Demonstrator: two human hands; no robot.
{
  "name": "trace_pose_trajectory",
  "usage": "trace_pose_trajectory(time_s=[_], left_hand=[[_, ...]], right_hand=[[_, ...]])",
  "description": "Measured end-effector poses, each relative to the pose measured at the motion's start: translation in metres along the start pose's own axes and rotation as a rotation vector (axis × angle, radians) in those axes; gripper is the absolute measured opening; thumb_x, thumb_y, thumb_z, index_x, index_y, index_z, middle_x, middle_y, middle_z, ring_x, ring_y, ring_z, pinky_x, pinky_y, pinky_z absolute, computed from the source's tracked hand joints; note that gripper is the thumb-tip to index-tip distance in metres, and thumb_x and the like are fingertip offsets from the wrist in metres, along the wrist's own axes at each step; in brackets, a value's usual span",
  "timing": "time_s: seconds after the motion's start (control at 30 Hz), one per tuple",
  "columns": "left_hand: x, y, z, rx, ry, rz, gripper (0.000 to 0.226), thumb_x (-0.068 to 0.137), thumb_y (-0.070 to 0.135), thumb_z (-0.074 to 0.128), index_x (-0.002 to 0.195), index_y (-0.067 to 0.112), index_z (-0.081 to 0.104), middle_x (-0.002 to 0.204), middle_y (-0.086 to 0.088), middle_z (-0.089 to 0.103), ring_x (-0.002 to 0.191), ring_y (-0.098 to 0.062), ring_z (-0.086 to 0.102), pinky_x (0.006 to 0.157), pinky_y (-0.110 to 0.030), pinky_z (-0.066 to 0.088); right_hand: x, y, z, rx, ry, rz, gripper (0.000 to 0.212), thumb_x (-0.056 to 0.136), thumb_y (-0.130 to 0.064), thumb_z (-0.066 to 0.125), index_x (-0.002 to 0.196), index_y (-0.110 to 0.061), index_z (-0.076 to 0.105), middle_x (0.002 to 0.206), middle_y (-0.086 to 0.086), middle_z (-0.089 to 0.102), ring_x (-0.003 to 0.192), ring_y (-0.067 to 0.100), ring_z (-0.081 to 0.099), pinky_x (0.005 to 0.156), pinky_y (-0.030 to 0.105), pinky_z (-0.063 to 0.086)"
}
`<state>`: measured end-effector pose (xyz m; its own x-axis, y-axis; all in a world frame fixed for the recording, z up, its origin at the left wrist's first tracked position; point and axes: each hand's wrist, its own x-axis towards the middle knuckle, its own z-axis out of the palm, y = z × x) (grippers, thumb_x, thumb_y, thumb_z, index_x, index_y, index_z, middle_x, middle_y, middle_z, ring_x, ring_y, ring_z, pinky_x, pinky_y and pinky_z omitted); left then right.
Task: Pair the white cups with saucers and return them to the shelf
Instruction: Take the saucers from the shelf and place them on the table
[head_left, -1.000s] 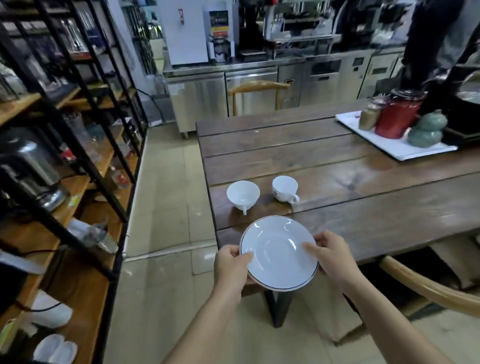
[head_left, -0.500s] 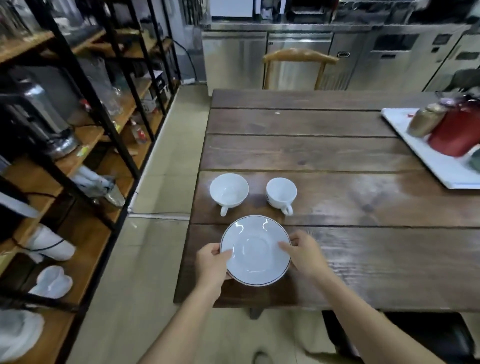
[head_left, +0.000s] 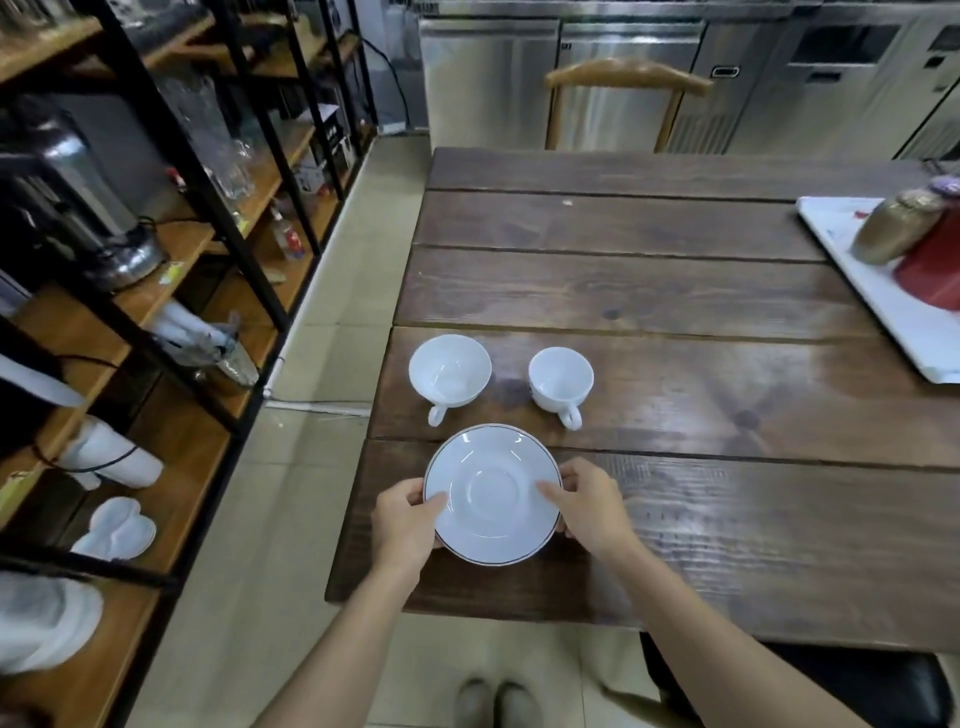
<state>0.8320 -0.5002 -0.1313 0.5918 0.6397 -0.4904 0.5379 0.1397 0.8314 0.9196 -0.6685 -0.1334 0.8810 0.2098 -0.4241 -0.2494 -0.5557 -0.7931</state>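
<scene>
While the shelf fills the left side of the frame, the action is lower centre: the left hand pinches the saucer by its left rim, thumb on top, and the right hand does the same on the right rim. Looks like the saucer is at or just above the table, can't tell which. Just above it sit the wide cup and, further right, the small cup, both empty. I'd set it flat first, then free one hand for a cup handle.
</scene>
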Motion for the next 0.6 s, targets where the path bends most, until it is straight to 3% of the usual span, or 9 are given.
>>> trace_pose_trajectory(time_s=[0.33,0.47,0.6], left_hand=[[0.004,-0.004,-0.002,0.007,-0.078,-0.005,0.011,0.085,0.001,0.062,0.090,0.009,0.068,0.085,-0.003,0.069,0.075,-0.021,0.066,0.054,-0.031,0.058],[0.006,-0.004,-0.003,0.010,-0.093,-0.003,0.013,0.085,0.002,0.062,0.082,0.014,0.067,0.089,-0.007,0.070,0.077,-0.023,0.066,0.058,-0.035,0.060],[0.011,-0.002,-0.005,0.136,-0.110,0.017,0.009,0.084,0.007,0.064,0.093,0.010,0.061,0.098,-0.009,0.065,0.083,-0.026,0.064,0.064,-0.041,0.061]], right_hand=[[-0.004,0.012,0.006,-0.013,0.041,0.021,0.010,0.085,-0.019,0.063,0.088,-0.010,0.060,0.083,0.017,0.068,0.047,0.016,0.053,0.045,0.027,0.047],[-0.002,0.011,0.006,-0.033,0.045,0.018,0.008,0.086,-0.020,0.062,0.088,-0.014,0.057,0.084,0.013,0.067,0.047,0.015,0.053,0.041,0.021,0.044],[0.001,0.010,0.006,-0.073,0.005,0.054,0.016,0.086,-0.024,0.062,0.094,-0.012,0.055,0.090,0.009,0.065,0.056,0.016,0.055,0.040,0.021,0.042]])
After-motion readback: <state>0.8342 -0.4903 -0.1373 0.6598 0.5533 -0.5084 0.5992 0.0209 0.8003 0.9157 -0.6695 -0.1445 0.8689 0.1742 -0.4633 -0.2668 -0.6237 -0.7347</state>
